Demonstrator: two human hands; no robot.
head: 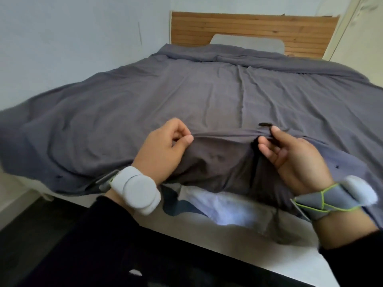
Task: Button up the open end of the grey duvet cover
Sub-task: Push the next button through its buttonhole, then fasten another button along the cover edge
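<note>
Head view: my left hand (163, 150) pinches the raised hem of the grey duvet cover (186, 90) between thumb and curled forefinger, knuckles up, the other fingers folded into the palm. My right hand (290, 160) holds the same hem further along, palm turned toward me, thumb (278, 131) pressed on top of the fabric and fingertips (264, 141) under it. Between the two grips the edge is pulled into a taut ridge; below it the cloth sags in a dark, slack fold.

A small dark slit or loop (265, 124) sits on the cover just beyond my right thumb; whether it is a buttonhole I cannot tell. Two small dark specks, probably fasteners, show on the hem: one left of my left wrist (59, 176), one right of my right hand (337, 166).

Cover fabric is matte, soft, finely creased, with one long crease running from the hem toward the headboard (248, 27), which is slatted wood. It spreads over the whole bed; its open end lies nearest me, in both grips. Under the lifted edge a white duvet (223, 206) shows, resting on the pale mattress (238, 245). A grey pillow (246, 43) leans against the headboard. Padded bands wrap both wrists, white on the left (136, 189), grey with lime cord on the right (331, 198).
</note>
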